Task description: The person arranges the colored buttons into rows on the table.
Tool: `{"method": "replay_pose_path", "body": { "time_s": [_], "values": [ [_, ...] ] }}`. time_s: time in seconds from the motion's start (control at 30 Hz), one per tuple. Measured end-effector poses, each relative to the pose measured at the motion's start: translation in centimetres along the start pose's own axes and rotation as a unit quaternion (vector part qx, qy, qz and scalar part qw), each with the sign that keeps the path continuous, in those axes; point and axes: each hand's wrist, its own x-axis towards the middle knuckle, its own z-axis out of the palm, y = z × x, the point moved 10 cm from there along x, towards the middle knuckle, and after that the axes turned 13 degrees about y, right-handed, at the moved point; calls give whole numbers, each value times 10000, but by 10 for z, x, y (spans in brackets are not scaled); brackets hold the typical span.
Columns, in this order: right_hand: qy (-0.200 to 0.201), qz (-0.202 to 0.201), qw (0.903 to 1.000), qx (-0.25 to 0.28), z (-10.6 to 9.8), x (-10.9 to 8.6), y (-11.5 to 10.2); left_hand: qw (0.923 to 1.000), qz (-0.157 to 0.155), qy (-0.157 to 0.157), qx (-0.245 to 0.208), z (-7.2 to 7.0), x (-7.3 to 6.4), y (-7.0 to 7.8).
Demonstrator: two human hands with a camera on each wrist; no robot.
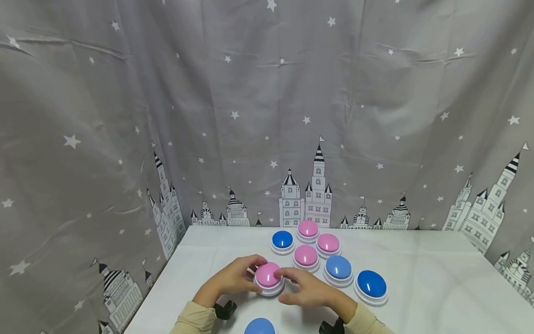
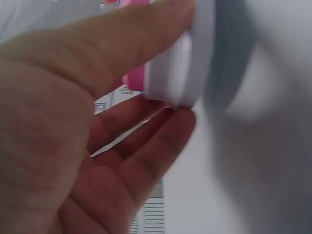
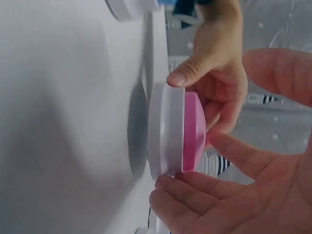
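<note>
A pink push button (image 1: 268, 274) with a round white base sits between both hands, close over the white table. My left hand (image 1: 237, 277) holds it by the base, thumb on the near side and fingers on the far side. In the left wrist view the thumb (image 2: 141, 34) lies across the white base (image 2: 181, 68). My right hand (image 1: 310, 287) touches the button from the other side. Its index finger (image 3: 239, 153) reaches the pink dome (image 3: 195, 131), other fingertips rest at the rim, and the thumb (image 3: 278, 73) stays apart.
Behind and to the right stand several more buttons: pink ones (image 1: 306, 256), a dark blue one (image 1: 282, 240), a light blue one (image 1: 338, 267) and another dark blue one (image 1: 371, 284). A light blue button (image 1: 260, 327) lies at the front edge of view. A grey curtain (image 1: 258, 93) hangs behind the table.
</note>
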Motion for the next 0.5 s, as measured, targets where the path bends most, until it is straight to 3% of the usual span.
{"method": "replay_pose_path", "body": {
  "time_s": [0.13,0.3,0.5],
  "values": [
    [-65,-180,9998,-17,5,-5,-10,9998,-15,-160,66,-2,-5,6],
    [-176,-58,9998,47,7,-13,-17,9993,3,-351,160,0,-9,13],
    [-328,-27,9994,102,14,-19,-21,9961,-311,-606,568,3,-13,14]
  ]
}}
